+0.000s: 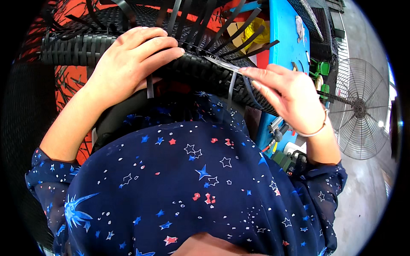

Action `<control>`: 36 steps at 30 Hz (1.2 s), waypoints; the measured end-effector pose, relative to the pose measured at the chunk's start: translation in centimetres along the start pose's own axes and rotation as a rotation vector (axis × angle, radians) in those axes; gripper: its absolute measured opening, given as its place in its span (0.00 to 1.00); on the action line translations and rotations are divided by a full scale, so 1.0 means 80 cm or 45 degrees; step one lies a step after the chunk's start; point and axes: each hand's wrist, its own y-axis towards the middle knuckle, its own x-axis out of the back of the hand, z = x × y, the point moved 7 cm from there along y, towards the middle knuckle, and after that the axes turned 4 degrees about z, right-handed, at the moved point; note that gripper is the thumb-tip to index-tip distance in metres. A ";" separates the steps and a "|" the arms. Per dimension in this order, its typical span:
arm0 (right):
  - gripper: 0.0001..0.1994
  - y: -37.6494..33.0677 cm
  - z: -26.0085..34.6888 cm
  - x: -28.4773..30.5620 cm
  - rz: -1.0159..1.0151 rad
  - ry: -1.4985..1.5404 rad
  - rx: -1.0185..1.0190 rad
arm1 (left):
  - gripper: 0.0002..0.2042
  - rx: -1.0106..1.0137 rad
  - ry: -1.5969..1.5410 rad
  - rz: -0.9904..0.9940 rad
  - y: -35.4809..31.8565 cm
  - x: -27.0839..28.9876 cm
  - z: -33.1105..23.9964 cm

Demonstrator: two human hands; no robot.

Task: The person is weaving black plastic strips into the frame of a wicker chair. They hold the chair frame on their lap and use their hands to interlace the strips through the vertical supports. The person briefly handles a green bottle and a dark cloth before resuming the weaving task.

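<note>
A black woven piece made of flat plastic-like strips lies across my front, and its thick rolled edge [77,49] runs left to right. My left hand [134,59] is closed over this edge, with its fingers bent on top and its thumb mostly hidden below. My right hand [294,91] pinches a thin, shiny metal tool [223,63], whose narrow end points left and touches the weave. The handle is hidden in my fingers. Several loose black strips [226,25] stick up from the far side of the edge. One strip end [150,86] hangs below my left hand.
At the right stands a blue table [282,34] with small tools [276,128] at its near end. Beyond it is a large caged fan [358,109] on grey floor. A yellow bag [256,32] sits in a cardboard box. Strip scraps lie on a red surface [64,85] at left.
</note>
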 end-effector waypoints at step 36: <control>0.17 0.090 -0.069 0.009 1.317 0.717 0.018 | 0.49 0.373 0.659 0.329 -0.079 0.061 0.074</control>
